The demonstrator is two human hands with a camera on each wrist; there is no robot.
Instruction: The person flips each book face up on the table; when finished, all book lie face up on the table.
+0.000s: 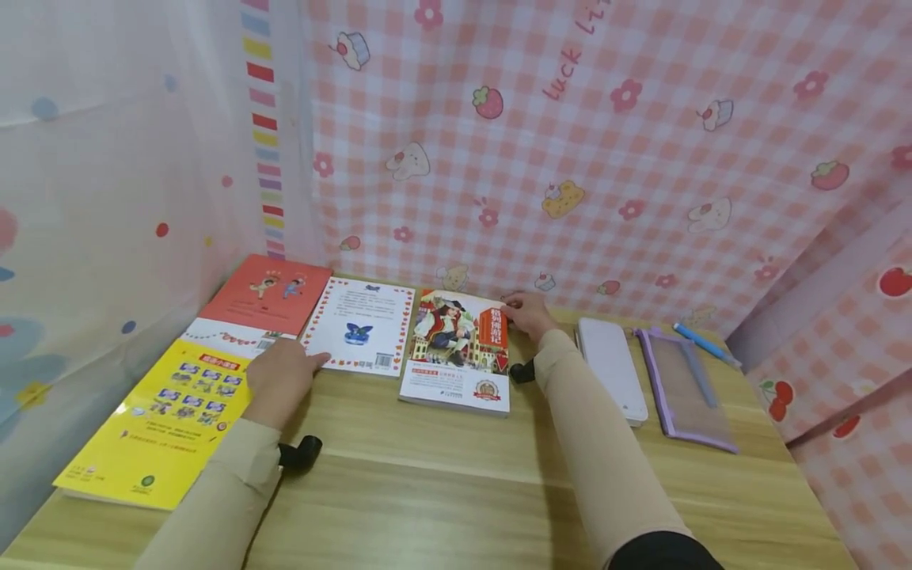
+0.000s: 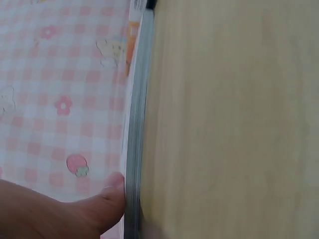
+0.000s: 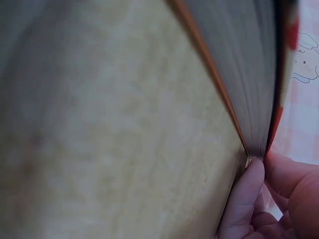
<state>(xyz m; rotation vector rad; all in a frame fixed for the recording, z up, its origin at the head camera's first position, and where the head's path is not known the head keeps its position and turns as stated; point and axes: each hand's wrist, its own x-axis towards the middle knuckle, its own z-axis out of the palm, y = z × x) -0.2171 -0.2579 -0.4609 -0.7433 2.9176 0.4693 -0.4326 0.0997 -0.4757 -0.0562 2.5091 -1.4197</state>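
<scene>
Two hands at a row of books on a wooden table [image 1: 427,491]. The right hand [image 1: 530,315] pinches the upper right corner of the illustrated book [image 1: 456,336], thumb and fingers closed on its thickness; this volume lies flat, face up, a narrow gap to the right of the leaf-bordered white book [image 1: 359,326]. The left hand [image 1: 283,380] rests at the lower left corner of that white book, thumb extended to its edge; its other fingers are largely hidden, so whether they grip from beneath cannot be told. Left of it lie the red book [image 1: 267,294] and the yellow book [image 1: 157,427]; to the right, a white case [image 1: 611,368] and a mesh pouch [image 1: 687,388]. Principal hazards, by judgement: because the right hand has only one corner, an uneven pull could swivel the illustrated book into its white neighbour; a pinch that slackened on one cover could let the pages fan. A heavy left thumb might skew the white book against the red one. The left forearm, close beside the yellow book, could nudge it towards the table's edge, and an outward swing of the right forearm could displace the case.
</scene>
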